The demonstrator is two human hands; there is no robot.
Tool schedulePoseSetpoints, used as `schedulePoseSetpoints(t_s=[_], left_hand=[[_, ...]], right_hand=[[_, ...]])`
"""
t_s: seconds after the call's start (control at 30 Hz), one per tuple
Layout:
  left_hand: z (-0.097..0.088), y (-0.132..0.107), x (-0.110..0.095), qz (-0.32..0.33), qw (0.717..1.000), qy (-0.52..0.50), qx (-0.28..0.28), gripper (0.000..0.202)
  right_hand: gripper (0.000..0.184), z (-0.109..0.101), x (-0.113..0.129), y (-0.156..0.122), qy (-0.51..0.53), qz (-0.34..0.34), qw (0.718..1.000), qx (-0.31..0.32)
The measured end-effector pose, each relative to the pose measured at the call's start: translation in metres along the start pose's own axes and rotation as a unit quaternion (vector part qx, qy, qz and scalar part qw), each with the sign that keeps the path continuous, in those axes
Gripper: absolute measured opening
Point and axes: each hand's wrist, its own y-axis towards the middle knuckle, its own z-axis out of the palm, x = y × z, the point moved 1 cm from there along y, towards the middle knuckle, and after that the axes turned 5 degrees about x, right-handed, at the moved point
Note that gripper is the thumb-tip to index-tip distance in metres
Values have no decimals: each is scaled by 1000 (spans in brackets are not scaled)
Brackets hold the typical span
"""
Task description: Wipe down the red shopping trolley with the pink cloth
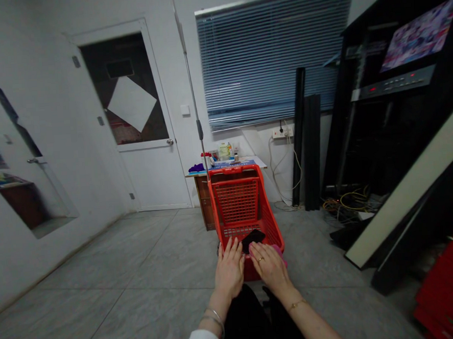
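**A:** Head view: what do you make of the red cart (241,204)?

**B:** I see a small plastic shopping cart with mesh walls, standing on the grey tiled floor (140,267) right in front of me, its far end near a low table (226,168) under the window blinds (273,54). I judge it light and stiff, on wheels I cannot see, so it should roll easily on smooth tile and may run off if shoved.

**A:** And the hands?

**B:** My left hand (229,267) and right hand (270,267) both lie flat over the near rim, fingers stretched forward, each grip loose rather than closed round anything. Whether the fingertips curl under a handle bar, I cannot tell; the hands cover it.

**A:** Where would you hold it?

**B:** At that near rim, both hands apart, where the frame looks strongest. The mesh sides look thin and would flex.

**A:** Anything inside?

**B:** A flat black object (252,238) lies in the basket just beyond my fingers, and something pink (279,251) shows beside my right hand. I cannot say what either is.
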Motion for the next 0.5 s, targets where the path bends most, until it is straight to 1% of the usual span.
schedulePoseSetpoints(t_s=[0.07, 0.13, 0.2, 0.27, 0.33, 0.37, 0.43, 0.5], left_hand=[[1, 0, 0, 1, 1000, 1, -1, 45], [5, 0, -5, 0, 1000, 1, -8, 45], [8, 0, -12, 3, 1000, 2, -17, 46], [9, 0, -16, 6, 1000, 3, -20, 47], [8, 0, -15, 8, 1000, 5, -15, 46], [6, 0, -14, 7, 1000, 7, -12, 46], [3, 0, -10, 12, 1000, 11, -6, 45], [0, 0, -9, 19, 1000, 13, -4, 45]], right_hand=[[34, -8, -19, -4, -6, -6, 1000, 9], [33, -12, -30, -7, -16, 10, 1000, 5], [32, -8, -25, -8, -22, 33, 999, -10], [32, 1, -9, -6, -19, 48, 998, -20], [32, 8, 6, -3, -10, 44, 999, -16], [33, 9, 10, -2, -6, 36, 999, -10], [34, 4, 3, -1, -2, 16, 1000, 2], [36, -5, -16, -4, 0, -3, 1000, 19]])
